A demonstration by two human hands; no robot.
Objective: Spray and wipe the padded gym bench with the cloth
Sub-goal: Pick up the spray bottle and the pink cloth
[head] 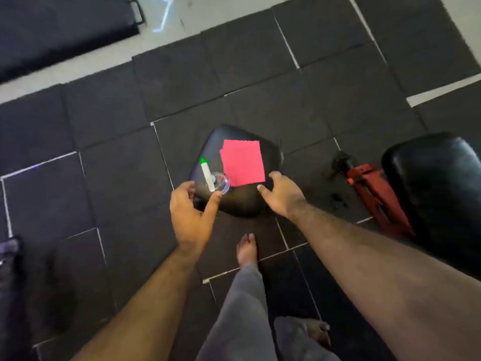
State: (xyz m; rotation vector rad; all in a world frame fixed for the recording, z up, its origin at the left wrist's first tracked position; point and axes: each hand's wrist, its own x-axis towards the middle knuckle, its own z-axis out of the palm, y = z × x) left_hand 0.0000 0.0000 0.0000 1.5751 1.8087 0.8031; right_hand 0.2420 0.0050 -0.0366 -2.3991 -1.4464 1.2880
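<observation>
A black padded bench seat (242,201) sits low on the floor in the middle of the view. A folded pink cloth (243,161) lies flat on its top. Beside the cloth, at the pad's left edge, stands a clear spray bottle (217,182) with a white head and green nozzle tip. My left hand (190,214) is at the pad's near left corner, fingers spread, its fingertip touching or just short of the bottle's base. My right hand (281,194) hovers open at the cloth's near right corner, holding nothing.
Dark rubber floor tiles (117,165) surround the pad. A red metal frame (374,188) and another black padded seat (437,194) stand to the right. A black mat (52,35) lies at the far left. My bare feet (247,251) stand just behind the pad.
</observation>
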